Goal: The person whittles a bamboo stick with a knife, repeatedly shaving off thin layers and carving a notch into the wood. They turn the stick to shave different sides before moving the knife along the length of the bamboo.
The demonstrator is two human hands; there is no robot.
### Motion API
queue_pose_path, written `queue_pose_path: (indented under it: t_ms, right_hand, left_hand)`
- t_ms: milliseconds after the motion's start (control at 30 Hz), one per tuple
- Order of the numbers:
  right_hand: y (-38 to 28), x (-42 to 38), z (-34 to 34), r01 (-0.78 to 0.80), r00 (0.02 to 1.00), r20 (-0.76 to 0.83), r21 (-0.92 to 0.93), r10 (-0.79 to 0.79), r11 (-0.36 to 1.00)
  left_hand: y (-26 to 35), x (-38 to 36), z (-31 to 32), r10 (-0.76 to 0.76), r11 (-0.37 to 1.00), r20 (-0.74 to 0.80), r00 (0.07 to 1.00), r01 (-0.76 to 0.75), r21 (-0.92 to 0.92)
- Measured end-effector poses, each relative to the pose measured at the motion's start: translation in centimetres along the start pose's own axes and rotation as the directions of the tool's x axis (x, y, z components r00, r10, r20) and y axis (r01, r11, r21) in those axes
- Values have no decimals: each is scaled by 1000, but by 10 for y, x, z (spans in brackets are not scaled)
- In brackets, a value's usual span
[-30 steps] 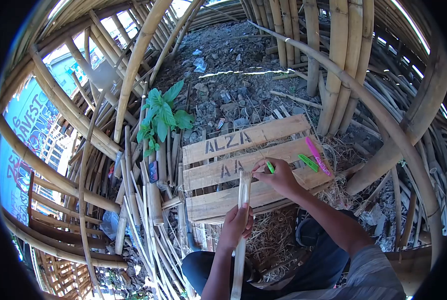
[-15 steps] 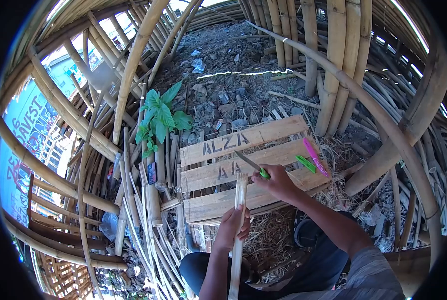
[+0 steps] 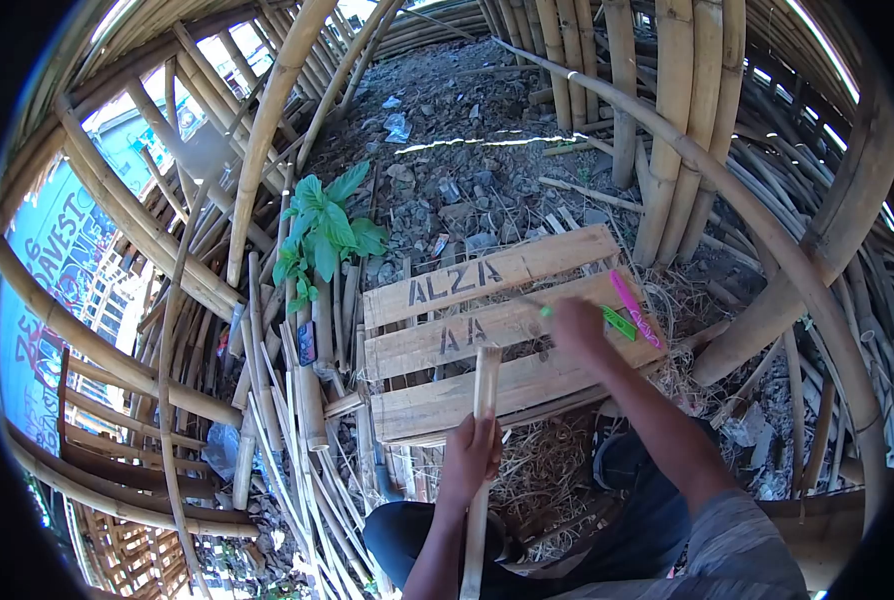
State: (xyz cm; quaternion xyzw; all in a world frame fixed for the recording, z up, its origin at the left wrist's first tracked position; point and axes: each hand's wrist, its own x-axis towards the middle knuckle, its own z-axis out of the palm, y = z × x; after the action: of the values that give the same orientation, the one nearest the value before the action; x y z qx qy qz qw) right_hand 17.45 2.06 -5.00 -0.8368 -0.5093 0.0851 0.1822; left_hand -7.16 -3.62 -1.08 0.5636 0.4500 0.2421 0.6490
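Note:
My left hand (image 3: 471,448) is closed around a pale split bamboo piece (image 3: 485,385), held upright with its top end in front of the wooden crate (image 3: 437,405). In my right hand (image 3: 577,326) is a knife with a green handle (image 3: 546,312); hand and blade are smeared by motion. The knife is over the crate's slats, apart from the bamboo. Just right of this hand, a green object (image 3: 619,322) and a pink one (image 3: 632,300), both long and narrow, lie on the crate. Stencilled letters mark the slats.
Bamboo poles (image 3: 675,130) stand at the right, and one long bent pole (image 3: 767,230) crosses there. Bamboo strips (image 3: 312,490) lie left of my knees. Behind the crate are a leafy plant (image 3: 322,235) and stony ground (image 3: 457,200). Fibrous shavings (image 3: 547,480) cover the ground below.
My right hand has moved right and up with the knife, away from the bamboo's top end. My left hand stays around the bamboo, nearly in place.

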Motion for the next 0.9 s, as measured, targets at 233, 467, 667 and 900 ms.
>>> queue_pose_path:
  t_ms: [233, 467, 667, 900]
  right_hand:
    - [8, -9, -26, 92, 987, 110, 232, -120, 968]
    - [-55, -81, 11, 522, 844, 108, 60, -525, 851]
    - [-46, -43, 16, 338, 939, 71, -20, -335, 941]
    - [-56, -63, 8, 471, 874, 135, -1, -467, 882]
  left_hand:
    - [-11, 14, -16, -12, 998, -9, 1000, 11, -67]
    - [-14, 14, -8, 397, 766, -227, 890, -185, 616]
    - [-20, 25, -4, 351, 702, -233, 907, -91, 706]
    - [-18, 20, -6, 336, 710, -253, 907, -68, 700]
